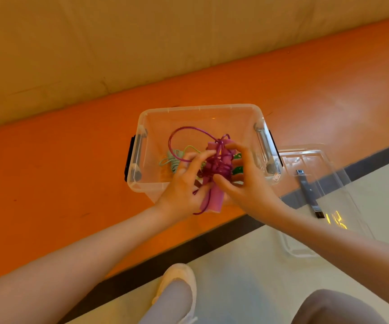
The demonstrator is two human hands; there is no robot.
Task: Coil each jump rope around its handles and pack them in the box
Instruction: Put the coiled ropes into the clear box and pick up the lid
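I am holding the purple jump rope (214, 174) with both hands, my left hand (184, 190) curling round its pink handles (212, 199) and my right hand (247, 183) pinching the coils, just over the clear box (200, 111), where a pale green rope (174, 160) is lying beyond my fingers.

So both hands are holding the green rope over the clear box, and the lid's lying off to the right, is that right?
Not quite. In the head view both hands, left and right, hold the purple rope, not a green one. It is over the clear box, and the lid lies to the right.
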